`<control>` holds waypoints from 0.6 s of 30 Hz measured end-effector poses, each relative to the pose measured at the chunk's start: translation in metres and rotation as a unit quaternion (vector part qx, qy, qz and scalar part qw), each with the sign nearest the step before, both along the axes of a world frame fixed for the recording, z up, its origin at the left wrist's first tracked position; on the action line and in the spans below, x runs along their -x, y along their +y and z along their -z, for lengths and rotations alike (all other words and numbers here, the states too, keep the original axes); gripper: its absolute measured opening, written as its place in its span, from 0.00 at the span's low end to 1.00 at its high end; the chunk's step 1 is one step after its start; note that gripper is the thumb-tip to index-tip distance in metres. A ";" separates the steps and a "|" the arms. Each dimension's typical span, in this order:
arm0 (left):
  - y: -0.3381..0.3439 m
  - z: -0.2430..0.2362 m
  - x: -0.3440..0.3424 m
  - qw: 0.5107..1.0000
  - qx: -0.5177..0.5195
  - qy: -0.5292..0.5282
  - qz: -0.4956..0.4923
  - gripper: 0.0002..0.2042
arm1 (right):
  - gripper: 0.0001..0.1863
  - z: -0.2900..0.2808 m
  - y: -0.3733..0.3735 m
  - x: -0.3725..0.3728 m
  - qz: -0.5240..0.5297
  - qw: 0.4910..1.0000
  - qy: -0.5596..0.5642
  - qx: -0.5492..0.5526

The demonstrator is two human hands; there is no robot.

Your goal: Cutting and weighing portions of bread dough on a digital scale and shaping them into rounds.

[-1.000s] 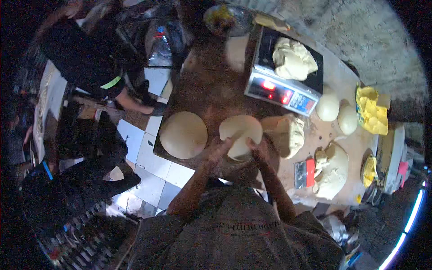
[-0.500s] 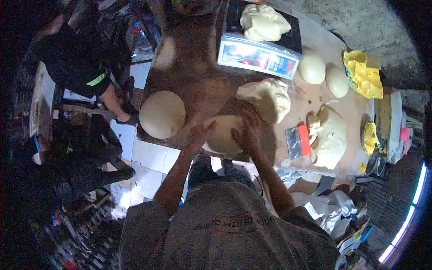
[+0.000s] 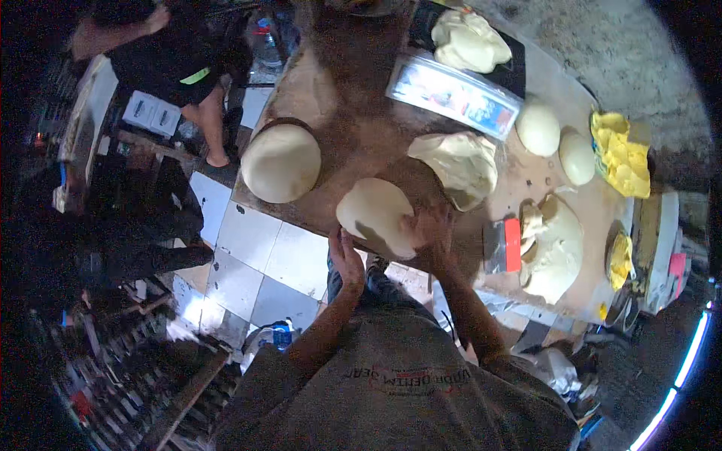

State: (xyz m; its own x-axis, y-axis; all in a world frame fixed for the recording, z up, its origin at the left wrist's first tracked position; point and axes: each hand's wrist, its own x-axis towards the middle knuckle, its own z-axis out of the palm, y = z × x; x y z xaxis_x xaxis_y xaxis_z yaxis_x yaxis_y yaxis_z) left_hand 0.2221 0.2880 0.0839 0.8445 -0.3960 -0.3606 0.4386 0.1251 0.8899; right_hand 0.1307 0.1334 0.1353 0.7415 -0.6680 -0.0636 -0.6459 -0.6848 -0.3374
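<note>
A smooth, pale lump of dough (image 3: 370, 210) lies at the near edge of the table in front of me, a shadow across its lower part. My left hand (image 3: 347, 263) is at its lower left edge, open, with the fingers stretched upward. My right hand (image 3: 432, 233) is against its right side, fingers reaching toward the dough; they are dim and somewhat blurred but look open. To the left sits a large round dough ball (image 3: 280, 163). A looser, folded piece of dough (image 3: 459, 167) rests just beyond my right hand.
A scale (image 3: 455, 94) carries more dough (image 3: 470, 41). Right of it lie two dough balls (image 3: 538, 128) (image 3: 577, 158) and yellow fat (image 3: 621, 154) on a wrapper. A red-handled scraper (image 3: 512, 245) is beside a big cut dough mass (image 3: 556, 248). Another person (image 3: 173, 68) stands at far left.
My left hand has come down and off the dough's upper left side to its lower edge. The right hand stays at the dough's right. The view has turned; the other person's arm is raised.
</note>
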 end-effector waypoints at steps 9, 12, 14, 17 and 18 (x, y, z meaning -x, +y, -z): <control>-0.067 0.013 -0.055 0.975 -0.080 -0.036 0.205 0.23 | 0.19 -0.014 -0.062 -0.078 -0.054 0.855 -0.095 -0.508; -0.079 -0.021 -0.027 0.902 -0.209 -0.132 0.354 0.22 | 0.18 0.008 -0.065 -0.017 -0.069 0.828 -0.250 -0.497; -0.075 -0.037 -0.015 0.843 -0.250 -0.205 0.430 0.29 | 0.18 -0.011 -0.052 0.020 0.033 0.839 -0.171 -0.516; -0.077 0.041 0.010 0.651 -0.363 -0.419 0.519 0.29 | 0.16 -0.010 -0.056 0.048 -0.056 0.949 0.034 -0.309; -0.080 0.033 0.005 0.632 -0.224 -0.592 0.448 0.27 | 0.16 -0.006 -0.050 0.062 -0.038 0.950 0.032 -0.310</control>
